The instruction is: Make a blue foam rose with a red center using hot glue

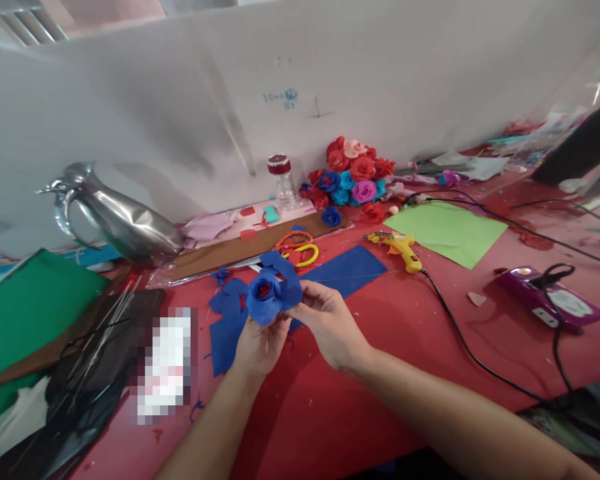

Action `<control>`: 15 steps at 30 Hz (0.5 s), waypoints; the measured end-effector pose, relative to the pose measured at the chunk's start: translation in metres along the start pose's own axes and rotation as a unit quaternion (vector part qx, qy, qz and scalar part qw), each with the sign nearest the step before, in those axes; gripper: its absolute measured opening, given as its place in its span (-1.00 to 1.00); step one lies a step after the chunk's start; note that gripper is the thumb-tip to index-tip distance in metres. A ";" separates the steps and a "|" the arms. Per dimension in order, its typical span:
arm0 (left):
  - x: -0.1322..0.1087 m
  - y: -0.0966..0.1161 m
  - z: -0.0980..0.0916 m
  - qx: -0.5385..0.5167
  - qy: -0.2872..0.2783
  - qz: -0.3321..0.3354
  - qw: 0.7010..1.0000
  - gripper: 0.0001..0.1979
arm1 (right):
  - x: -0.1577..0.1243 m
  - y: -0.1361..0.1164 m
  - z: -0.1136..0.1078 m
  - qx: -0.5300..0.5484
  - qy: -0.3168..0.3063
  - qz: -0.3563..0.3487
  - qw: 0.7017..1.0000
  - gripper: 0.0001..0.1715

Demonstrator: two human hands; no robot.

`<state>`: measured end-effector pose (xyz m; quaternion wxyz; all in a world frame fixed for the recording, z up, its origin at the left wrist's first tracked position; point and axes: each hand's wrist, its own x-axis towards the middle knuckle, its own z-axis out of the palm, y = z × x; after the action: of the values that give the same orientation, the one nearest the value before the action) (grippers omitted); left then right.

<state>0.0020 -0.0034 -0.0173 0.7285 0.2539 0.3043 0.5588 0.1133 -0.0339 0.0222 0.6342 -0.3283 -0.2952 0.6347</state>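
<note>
A blue paper flower (263, 298) with a dark reddish centre is held up over the table. My left hand (264, 343) grips it from below, its fingers partly hidden under the petals. On the flower's right side, my right hand (333, 323) pinches a blue petal strip (286, 280) that curls around the outer edge. Blue sheet pieces (353, 272) lie beneath and behind my hands. Just beyond the flower are scissors (307, 253) with orange and yellow handles. Cut blue petals (229, 298) rest to the left of the flower.
A yellow glue gun (405, 252) lies to the right, its black cord trailing forward. Behind are a bunch of paper flowers (363, 170), a glass jar (283, 183) and a metal jug (125, 220). A green sheet (450, 230) and purple power strip (550, 298) occupy the right side.
</note>
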 end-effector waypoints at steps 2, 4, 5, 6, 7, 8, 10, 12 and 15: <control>0.000 0.000 0.000 -0.009 0.005 -0.004 1.000 -0.72 | -0.001 0.001 0.000 -0.019 -0.001 -0.014 1.000 -0.80; -0.001 0.000 0.000 -0.011 -0.001 -0.008 1.000 -0.72 | -0.001 0.003 0.000 -0.042 0.006 -0.029 0.999 -0.78; -0.001 0.000 0.000 -0.012 -0.006 -0.009 1.000 -0.73 | -0.001 0.004 -0.001 -0.054 0.010 -0.037 0.998 -0.77; -0.001 0.000 0.000 -0.015 -0.010 -0.009 1.000 -0.74 | -0.001 0.005 -0.002 -0.066 0.012 -0.044 0.997 -0.76; -0.001 0.000 0.000 -0.018 -0.015 -0.008 1.000 -0.75 | -0.001 0.006 -0.002 -0.078 0.012 -0.050 0.996 -0.77; -0.001 0.000 -0.001 -0.021 -0.019 -0.007 1.000 -0.75 | -0.001 0.006 -0.003 -0.089 0.010 -0.056 0.994 -0.77; -0.001 0.001 0.000 -0.026 -0.027 -0.008 0.999 -0.76 | -0.001 0.007 -0.004 -0.110 0.005 -0.068 0.992 -0.78; -0.001 0.001 0.000 -0.025 -0.032 -0.011 0.999 -0.78 | -0.001 0.007 -0.005 -0.131 0.002 -0.082 0.988 -0.80; -0.001 0.001 0.000 -0.021 -0.033 -0.010 0.999 -0.79 | -0.001 0.008 -0.006 -0.159 -0.003 -0.107 0.982 -0.84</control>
<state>0.0008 -0.0045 -0.0165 0.7488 0.2542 0.2710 0.5489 0.1128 -0.0351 0.0122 0.6371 -0.3892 -0.4278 0.5095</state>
